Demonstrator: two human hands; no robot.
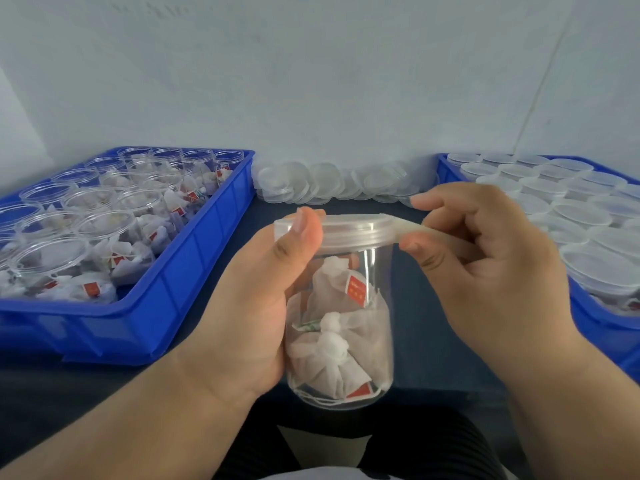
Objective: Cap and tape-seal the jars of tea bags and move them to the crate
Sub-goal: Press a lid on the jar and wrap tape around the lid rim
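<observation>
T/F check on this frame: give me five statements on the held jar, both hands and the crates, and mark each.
1. The jar in hand has its lid on. True.
2. The right hand holds nothing. False: it pinches a tape strip that runs to the lid's edge.
3. The jars in the left crate are capped. False: those open jars have no lids.
4. Loose lids lie at the back, between the left crate and the right crate. True.
5. The left hand grips the jar, thumb up on the lid. True.
</observation>
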